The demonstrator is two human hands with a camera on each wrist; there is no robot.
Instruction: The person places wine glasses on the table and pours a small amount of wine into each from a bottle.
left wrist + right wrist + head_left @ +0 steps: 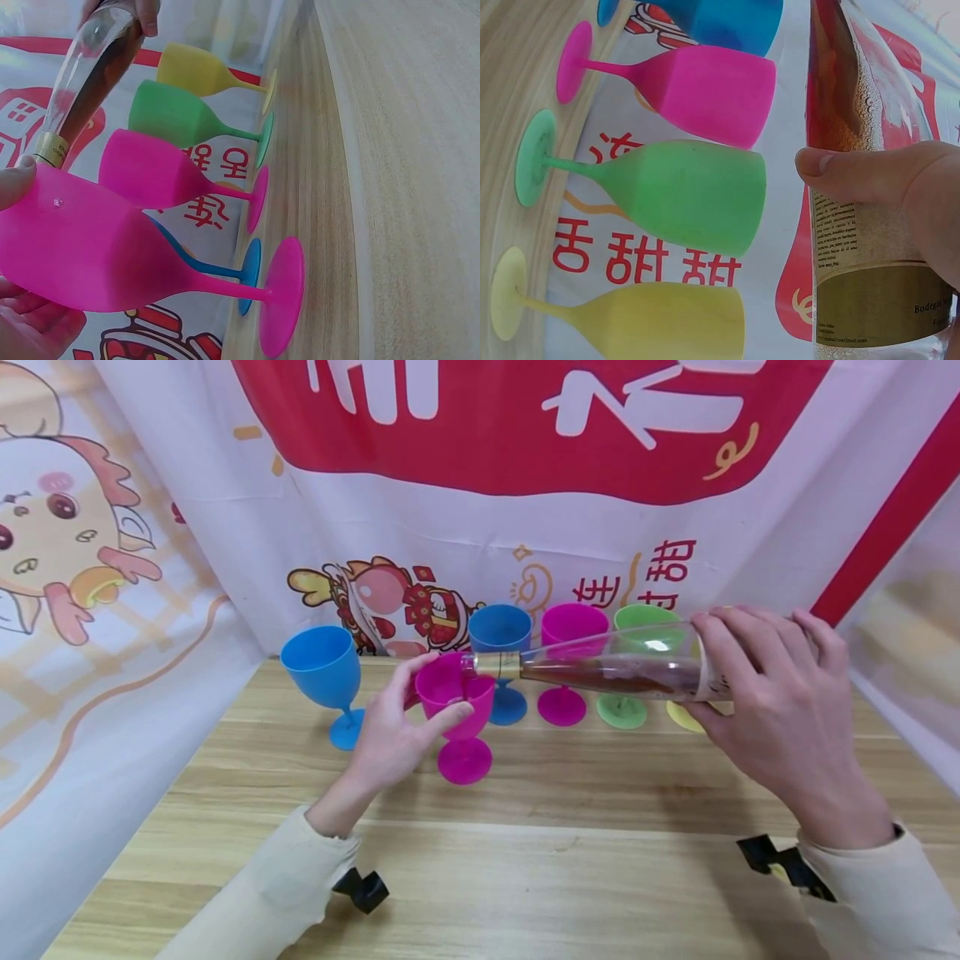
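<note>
My left hand (397,727) holds the bowl of a pink goblet (468,714), fingers behind it and thumb across its front. In the right hand (780,702) is a clear glass bottle (622,664) of reddish-brown liquid, lying nearly level with its neck to the left. The bottle's mouth is over the goblet's rim, and a dark streak of liquid shows inside the bowl. In the right wrist view the thumb (870,172) lies across the bottle just above its gold label (877,304). From the left wrist, the goblet's foot (283,300) appears at the table surface.
A blue goblet (322,668) stands to the left. Behind the bottle, a row holds another blue goblet (501,627), a second pink one (562,706), a green one (622,710) and a yellow one (667,319). A printed cloth (480,527) hangs behind the wooden table (487,877).
</note>
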